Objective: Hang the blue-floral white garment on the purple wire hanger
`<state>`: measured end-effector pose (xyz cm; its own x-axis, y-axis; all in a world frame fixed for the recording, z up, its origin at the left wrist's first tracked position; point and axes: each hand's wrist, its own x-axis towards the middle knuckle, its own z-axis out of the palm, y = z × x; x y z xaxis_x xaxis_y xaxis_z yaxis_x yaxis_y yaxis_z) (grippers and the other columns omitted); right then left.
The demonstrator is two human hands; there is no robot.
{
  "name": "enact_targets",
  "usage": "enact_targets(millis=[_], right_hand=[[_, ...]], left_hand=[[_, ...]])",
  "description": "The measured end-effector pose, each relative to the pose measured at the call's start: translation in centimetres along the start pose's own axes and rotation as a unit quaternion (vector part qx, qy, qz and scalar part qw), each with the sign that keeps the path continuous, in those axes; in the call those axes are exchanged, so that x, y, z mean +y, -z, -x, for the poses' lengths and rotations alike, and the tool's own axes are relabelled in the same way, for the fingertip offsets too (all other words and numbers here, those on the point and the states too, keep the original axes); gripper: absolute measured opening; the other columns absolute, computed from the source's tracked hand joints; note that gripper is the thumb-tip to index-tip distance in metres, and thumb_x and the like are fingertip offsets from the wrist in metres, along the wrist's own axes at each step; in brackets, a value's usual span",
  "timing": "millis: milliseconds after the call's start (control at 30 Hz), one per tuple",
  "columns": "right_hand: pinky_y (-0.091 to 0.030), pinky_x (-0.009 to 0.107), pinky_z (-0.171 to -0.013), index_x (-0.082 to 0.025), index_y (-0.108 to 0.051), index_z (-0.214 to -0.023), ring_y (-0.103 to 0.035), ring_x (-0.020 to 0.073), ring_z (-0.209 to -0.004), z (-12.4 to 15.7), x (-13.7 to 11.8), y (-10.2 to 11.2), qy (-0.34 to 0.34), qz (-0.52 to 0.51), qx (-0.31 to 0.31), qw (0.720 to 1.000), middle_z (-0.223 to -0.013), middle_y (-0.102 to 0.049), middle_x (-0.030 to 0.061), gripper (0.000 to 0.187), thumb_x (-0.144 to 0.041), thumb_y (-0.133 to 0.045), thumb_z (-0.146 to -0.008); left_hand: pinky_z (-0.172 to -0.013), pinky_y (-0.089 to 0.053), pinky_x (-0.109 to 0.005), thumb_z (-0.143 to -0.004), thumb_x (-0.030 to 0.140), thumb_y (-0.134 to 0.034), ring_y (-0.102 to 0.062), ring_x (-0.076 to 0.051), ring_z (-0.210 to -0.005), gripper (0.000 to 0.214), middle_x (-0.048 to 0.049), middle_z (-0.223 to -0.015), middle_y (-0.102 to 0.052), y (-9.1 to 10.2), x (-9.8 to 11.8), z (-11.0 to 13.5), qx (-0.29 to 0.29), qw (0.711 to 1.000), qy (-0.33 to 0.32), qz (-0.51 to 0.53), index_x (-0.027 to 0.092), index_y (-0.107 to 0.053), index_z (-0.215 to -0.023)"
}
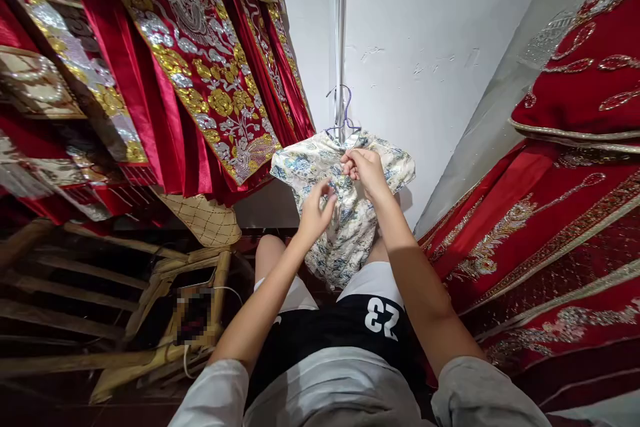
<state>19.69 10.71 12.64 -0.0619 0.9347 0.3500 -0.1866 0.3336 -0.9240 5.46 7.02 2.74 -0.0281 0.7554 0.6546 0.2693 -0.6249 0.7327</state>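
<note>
A cream floral dress with blue and gold print hangs on a purple wire hanger from a metal pole. My right hand pinches the fabric near the collar, fingers closed. My left hand sits a little lower on the front of the dress, its fingers curled on the cloth. Both forearms reach up from my lap.
Red garments with gold and silver embroidery hang at the left, and more red embroidered cloth fills the right. A bamboo chair stands at lower left with a cable on it. A white wall is behind the pole.
</note>
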Motion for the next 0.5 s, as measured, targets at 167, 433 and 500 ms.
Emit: enact_targets(millis=[167, 433, 500], right_hand=[[-0.031, 0.021, -0.045, -0.018, -0.059, -0.063, -0.040, 0.0071, -0.040, 0.0, 1.0, 0.7, 0.054, 0.045, -0.008, 0.997, -0.046, -0.051, -0.0036, 0.028, -0.029, -0.058, -0.089], [-0.031, 0.024, -0.051, -0.020, -0.057, -0.053, -0.041, 0.0102, -0.044, 2.5, 8.5, 1.0, -0.016, 0.097, 0.031, 0.995, -0.042, -0.048, -0.0043, 0.029, -0.027, -0.055, -0.081], [-0.031, 0.025, -0.051, -0.020, -0.058, -0.054, -0.040, 0.0101, -0.044, 4.7, 9.9, 0.5, -0.043, 0.049, 0.013, 0.998, -0.043, -0.048, -0.0043, 0.027, -0.028, -0.055, -0.080]], left_hand=[[-0.092, -0.043, -0.032, -0.087, 0.019, -0.067, -0.060, -0.022, -0.092, 0.008, -0.0054, -0.091, -0.067, 0.4, 5.5, -8.2, -0.033, 0.997, -0.068, 0.004, 0.022, -0.072, -0.093], [-0.082, -0.044, -0.027, -0.093, 0.020, -0.066, -0.059, -0.017, -0.098, 0.010, -0.0020, -0.090, -0.064, 4.2, 4.7, -11.8, 0.164, 0.984, -0.023, 0.069, 0.019, -0.062, -0.084], [-0.086, -0.043, -0.027, -0.099, 0.018, -0.056, -0.057, -0.012, -0.097, 0.016, 0.0002, -0.089, -0.061, 7.3, 2.4, -12.2, 0.248, 0.964, 0.005, 0.099, 0.017, -0.057, -0.083]])
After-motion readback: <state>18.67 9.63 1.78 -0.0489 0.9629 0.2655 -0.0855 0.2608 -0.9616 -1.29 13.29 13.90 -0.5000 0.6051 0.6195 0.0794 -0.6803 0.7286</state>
